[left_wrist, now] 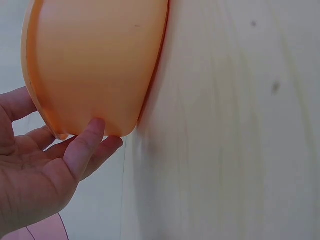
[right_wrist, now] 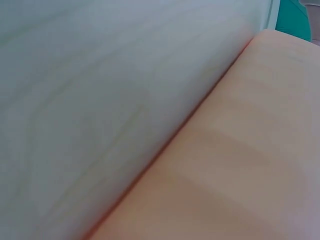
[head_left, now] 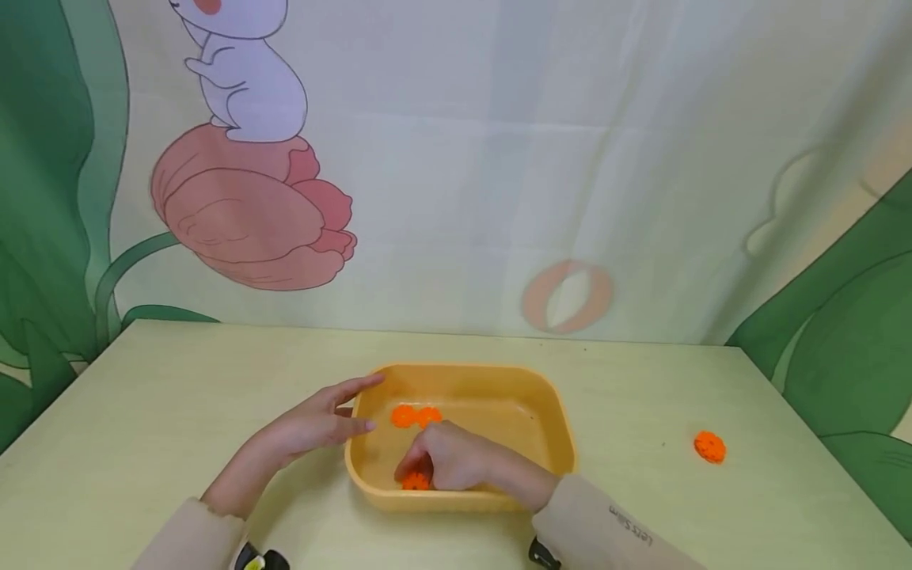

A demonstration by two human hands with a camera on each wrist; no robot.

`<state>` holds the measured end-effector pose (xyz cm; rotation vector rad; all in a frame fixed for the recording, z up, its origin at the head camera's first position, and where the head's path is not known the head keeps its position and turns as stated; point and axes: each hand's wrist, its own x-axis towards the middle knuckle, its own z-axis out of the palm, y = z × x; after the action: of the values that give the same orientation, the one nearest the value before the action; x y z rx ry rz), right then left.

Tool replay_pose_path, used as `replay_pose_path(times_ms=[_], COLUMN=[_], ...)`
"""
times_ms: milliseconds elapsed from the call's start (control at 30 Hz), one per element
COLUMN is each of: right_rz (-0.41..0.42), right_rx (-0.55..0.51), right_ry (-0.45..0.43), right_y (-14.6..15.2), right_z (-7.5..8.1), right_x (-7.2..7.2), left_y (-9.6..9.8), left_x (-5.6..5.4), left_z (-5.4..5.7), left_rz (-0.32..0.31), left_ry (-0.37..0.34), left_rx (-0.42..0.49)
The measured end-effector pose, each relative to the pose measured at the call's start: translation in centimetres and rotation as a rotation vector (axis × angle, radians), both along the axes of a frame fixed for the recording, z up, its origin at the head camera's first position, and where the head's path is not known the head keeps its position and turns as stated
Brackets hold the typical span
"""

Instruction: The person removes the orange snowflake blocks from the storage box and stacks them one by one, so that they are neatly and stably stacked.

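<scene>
Your L hand (head_left: pixel 317 425) is gripping the yellow tray (head_left: pixel 484 384) at 9 o'clock, R hand (head_left: pixel 452 457) pinching notched orange disc (head_left: pixel 416 481) at 7, prob. light/stiff, best held edgewise.

Tray (head_left: pixel 492 385): yellow-orange, rectangular with rounded corners, open-topped; upright on the bench (head_left: pixel 627 388), near the rear edge, between the left and right edges. Rear discs (head_left: pixel 403 416): two, orange, side by side on the tray floor, toward its rear left corner. Front disc (head_left: pixel 416 481): orange, notched rim, partly covered, near the tray's front wall.
</scene>
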<state>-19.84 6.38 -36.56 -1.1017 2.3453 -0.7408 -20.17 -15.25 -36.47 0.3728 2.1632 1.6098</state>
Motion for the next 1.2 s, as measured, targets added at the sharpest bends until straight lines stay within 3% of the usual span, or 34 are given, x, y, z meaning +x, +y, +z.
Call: replay_pose_path(times_ms=[200,467,833,1200], right_rz=[0.012,-0.054,-0.207,-0.284], right_rx=[0.007,-0.035,-0.142,-0.287], right_ry=[0.043,0.062,0.019,-0.051], right_y=[0.0,1.0,4.3,7.4], right_z=[0.2,0.2,1.6,3.1], right_x=[-0.2,-0.3,-0.5,0.0], left_y=[-0.1,0.1,0.2,-0.1], left_x=[-0.1,0.1,-0.2,0.2], left_z=[0.0,0.0,0.2,0.0], left_rz=[0.004,0.007,0.021,0.005], left_ry=[-0.004,-0.010,0.007,-0.013], left_rx=[-0.006,-0.010,-0.028,0.011])
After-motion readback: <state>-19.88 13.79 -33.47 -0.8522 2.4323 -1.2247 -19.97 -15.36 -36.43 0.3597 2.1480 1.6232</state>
